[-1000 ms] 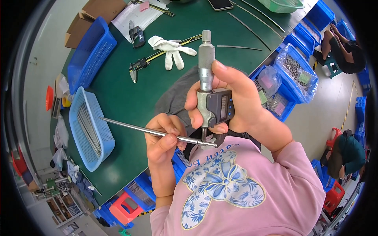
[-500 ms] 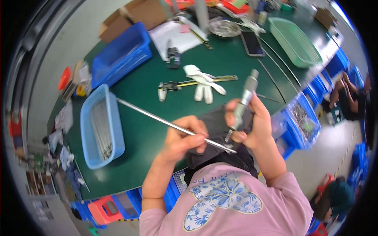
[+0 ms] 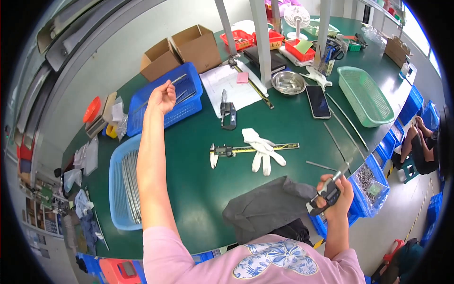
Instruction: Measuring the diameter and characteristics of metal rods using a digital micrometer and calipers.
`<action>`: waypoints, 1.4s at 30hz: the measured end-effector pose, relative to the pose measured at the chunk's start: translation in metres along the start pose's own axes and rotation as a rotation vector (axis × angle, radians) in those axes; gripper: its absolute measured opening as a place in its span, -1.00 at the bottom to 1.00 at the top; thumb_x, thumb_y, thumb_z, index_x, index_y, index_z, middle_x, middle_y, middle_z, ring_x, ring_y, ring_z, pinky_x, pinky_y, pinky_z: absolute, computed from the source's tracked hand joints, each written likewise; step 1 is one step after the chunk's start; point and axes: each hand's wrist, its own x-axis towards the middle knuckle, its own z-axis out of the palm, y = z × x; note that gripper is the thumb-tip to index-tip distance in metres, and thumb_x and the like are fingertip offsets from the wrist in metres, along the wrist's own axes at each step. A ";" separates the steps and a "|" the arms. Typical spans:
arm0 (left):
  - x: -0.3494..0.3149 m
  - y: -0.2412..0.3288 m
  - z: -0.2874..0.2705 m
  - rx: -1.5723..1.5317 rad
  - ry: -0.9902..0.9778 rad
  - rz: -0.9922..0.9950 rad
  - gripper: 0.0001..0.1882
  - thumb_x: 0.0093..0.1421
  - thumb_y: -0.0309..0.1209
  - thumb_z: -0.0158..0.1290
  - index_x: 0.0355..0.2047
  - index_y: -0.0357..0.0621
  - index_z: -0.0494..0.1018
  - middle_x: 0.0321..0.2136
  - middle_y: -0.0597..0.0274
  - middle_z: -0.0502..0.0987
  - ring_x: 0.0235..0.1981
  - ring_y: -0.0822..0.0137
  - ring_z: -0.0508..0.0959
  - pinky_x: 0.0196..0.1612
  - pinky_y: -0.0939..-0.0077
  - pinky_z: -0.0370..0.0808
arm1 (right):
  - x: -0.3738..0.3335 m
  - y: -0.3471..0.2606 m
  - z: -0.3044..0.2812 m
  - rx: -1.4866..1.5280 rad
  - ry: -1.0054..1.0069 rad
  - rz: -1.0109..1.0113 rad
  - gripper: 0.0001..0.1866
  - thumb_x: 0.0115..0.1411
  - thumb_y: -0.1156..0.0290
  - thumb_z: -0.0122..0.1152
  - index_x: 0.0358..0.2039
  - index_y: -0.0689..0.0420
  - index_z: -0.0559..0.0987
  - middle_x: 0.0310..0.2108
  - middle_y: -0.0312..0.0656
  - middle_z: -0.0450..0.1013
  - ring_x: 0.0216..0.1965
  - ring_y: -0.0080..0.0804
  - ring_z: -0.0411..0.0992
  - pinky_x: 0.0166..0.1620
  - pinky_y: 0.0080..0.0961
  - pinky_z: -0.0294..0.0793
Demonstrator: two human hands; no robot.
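Observation:
My left hand (image 3: 162, 100) is stretched out over the deep blue basket (image 3: 187, 108) at the far left, fingers closed round a thin metal rod (image 3: 179, 78). A few more rods lie inside that basket. At the right, my right hand (image 3: 344, 202) grips a digital micrometer (image 3: 327, 194) by its dark frame, its thimble tilted up. A dark grey cloth (image 3: 265, 208) lies at the table's near edge beside the micrometer. The light blue basket (image 3: 115, 199), next to my left forearm, holds many metal rods (image 3: 129, 182).
A caliper (image 3: 227, 151) lies under a white glove (image 3: 257, 142). Behind are another micrometer (image 3: 229, 116), a drawing sheet (image 3: 213, 85) and a steel bowl (image 3: 288, 90). At the right are a phone (image 3: 318, 102), long rods (image 3: 349, 122) and a green basket (image 3: 388, 115). Posts (image 3: 261, 42) rise behind.
My left hand has carried the rod away from the micrometer, up and left to the deep blue basket. My right hand has moved right and lower with the micrometer. The view has shifted too.

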 end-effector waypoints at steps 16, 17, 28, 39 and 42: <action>-0.049 -0.142 0.045 1.754 -0.309 0.719 -0.74 -0.02 -0.51 -0.10 -0.26 -0.15 0.37 -0.46 0.24 0.42 -0.47 0.36 0.43 -0.45 0.48 0.38 | 0.026 -0.008 0.018 0.059 -0.169 -0.068 -0.55 0.00 0.14 -0.18 -0.31 0.32 0.36 -0.54 -0.02 0.37 -0.75 -0.45 0.24 -0.68 -0.63 0.23; -0.051 -0.159 0.059 1.829 -0.313 0.753 -0.72 -0.04 -0.54 -0.11 -0.25 -0.14 0.37 -0.40 0.19 0.41 -0.41 0.31 0.42 -0.38 0.45 0.38 | 0.023 -0.010 0.020 0.086 -0.169 -0.051 -0.55 -0.01 0.15 -0.17 -0.31 0.32 0.37 -0.55 -0.02 0.37 -0.75 -0.45 0.24 -0.68 -0.63 0.23; -0.067 -0.187 0.091 1.564 -0.347 0.798 -0.86 0.04 -0.47 -0.05 -0.59 -0.23 0.26 -0.65 0.31 0.27 -0.58 0.53 0.23 -0.51 0.63 0.24 | 0.000 0.017 0.005 -0.090 -0.255 -0.071 -0.78 -0.07 0.42 0.07 -0.39 0.25 0.42 -0.54 -0.17 0.42 -0.71 -0.63 0.24 -0.72 -0.71 0.17; -0.175 -0.247 0.122 0.728 -0.304 0.239 -0.85 0.13 -0.38 -0.13 -0.40 -0.23 0.26 -0.46 0.20 0.42 -0.49 0.45 0.47 -0.58 0.66 0.45 | 0.021 0.029 0.060 -0.883 -0.046 -0.687 -0.65 -0.29 0.32 0.22 -0.46 0.23 0.44 -0.53 -0.09 0.40 -0.45 -0.19 0.39 -0.38 -0.43 0.34; -0.187 -0.251 0.120 0.689 -0.265 0.211 -0.82 0.10 -0.46 -0.12 -0.29 -0.27 0.27 -0.35 0.17 0.39 -0.49 0.47 0.46 -0.62 0.69 0.43 | 0.024 0.033 0.056 -0.857 -0.124 -0.629 -0.70 -0.28 0.33 0.21 -0.50 0.23 0.47 -0.55 -0.09 0.41 -0.48 -0.18 0.39 -0.40 -0.40 0.34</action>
